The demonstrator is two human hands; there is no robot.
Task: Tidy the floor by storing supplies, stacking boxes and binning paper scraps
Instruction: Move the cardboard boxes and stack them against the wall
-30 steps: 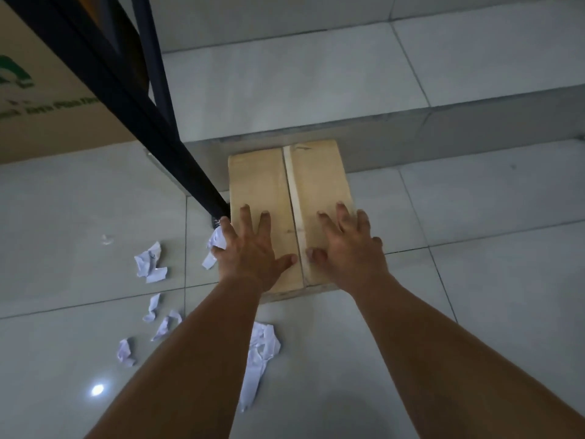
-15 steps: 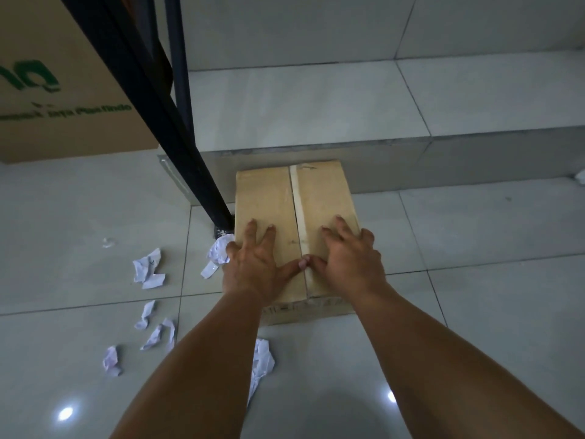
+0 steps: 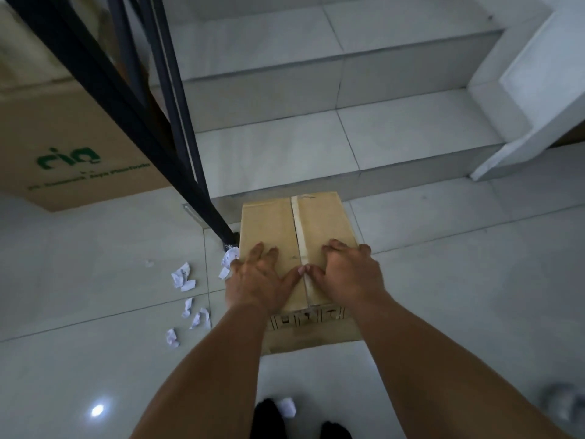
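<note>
Your left hand (image 3: 258, 280) and right hand (image 3: 346, 274) lie flat, fingers spread, gripping nothing, pressing the taped cardboard box (image 3: 296, 236) under your palms. Paper scraps (image 3: 183, 277) lie scattered just left of your left hand.

The large printed carton (image 3: 72, 147) left of the black railing (image 3: 126, 99) is cut by the left edge, its small green lettering too blurred to read. The near-side markings of the taped box (image 3: 285, 223) are illegible. A blurred grey object (image 3: 562, 407) sits at the right edge.
</note>
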